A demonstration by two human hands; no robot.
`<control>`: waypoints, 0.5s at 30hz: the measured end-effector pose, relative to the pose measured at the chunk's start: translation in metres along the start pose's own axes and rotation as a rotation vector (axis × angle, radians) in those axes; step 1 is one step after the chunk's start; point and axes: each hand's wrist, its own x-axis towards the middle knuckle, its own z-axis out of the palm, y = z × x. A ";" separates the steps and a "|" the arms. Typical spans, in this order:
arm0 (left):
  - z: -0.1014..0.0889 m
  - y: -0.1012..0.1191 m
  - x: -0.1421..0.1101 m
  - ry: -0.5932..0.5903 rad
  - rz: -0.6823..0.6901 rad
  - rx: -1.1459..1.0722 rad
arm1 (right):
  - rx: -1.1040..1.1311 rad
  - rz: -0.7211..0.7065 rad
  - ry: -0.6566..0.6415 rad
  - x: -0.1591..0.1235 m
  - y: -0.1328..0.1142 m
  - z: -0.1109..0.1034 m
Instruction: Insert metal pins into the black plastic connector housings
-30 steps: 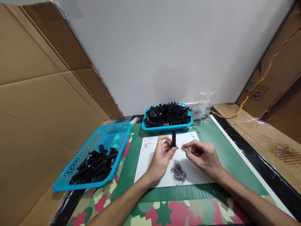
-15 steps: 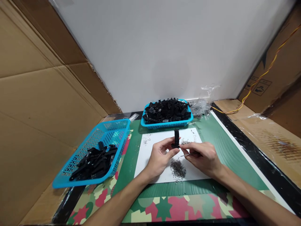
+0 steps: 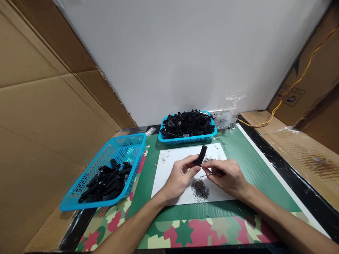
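My left hand (image 3: 180,176) is closed on a long black plastic part (image 3: 202,155), which stands tilted with its top leaning right. My right hand (image 3: 227,174) is closed around a thin metal tool (image 3: 209,174), perhaps tweezers, whose tip points left. Its index finger and thumb meet the lower end of the black part; whether they pinch something small there I cannot tell. Beneath the hands, a pile of tiny metal springs or clips (image 3: 200,189) lies on a white sheet (image 3: 169,176). A second small pile (image 3: 210,159) shows behind my right hand.
At the back, a blue basket (image 3: 185,140) is heaped with black plastic parts. Another blue basket (image 3: 103,204) at left holds more long black parts. A clear plastic bag (image 3: 226,120) lies back right. Cardboard walls (image 3: 53,116) flank the green mat (image 3: 254,165); yellow wires (image 3: 278,106) hang at right.
The black part has tipped from upright to leaning right. The metal tool's tip has shifted slightly left and down. Both hands keep nearly the same place.
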 end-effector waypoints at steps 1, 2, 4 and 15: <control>0.000 0.001 0.000 -0.016 0.002 0.000 | 0.005 0.004 -0.002 0.000 0.000 0.000; 0.000 0.003 0.001 -0.027 0.003 -0.002 | 0.009 0.006 -0.004 -0.001 0.000 0.000; 0.000 0.005 0.001 -0.039 0.004 -0.014 | 0.018 0.011 -0.006 -0.001 -0.001 0.001; 0.004 0.009 -0.001 -0.119 -0.004 -0.086 | 0.132 0.096 -0.147 0.002 0.000 -0.008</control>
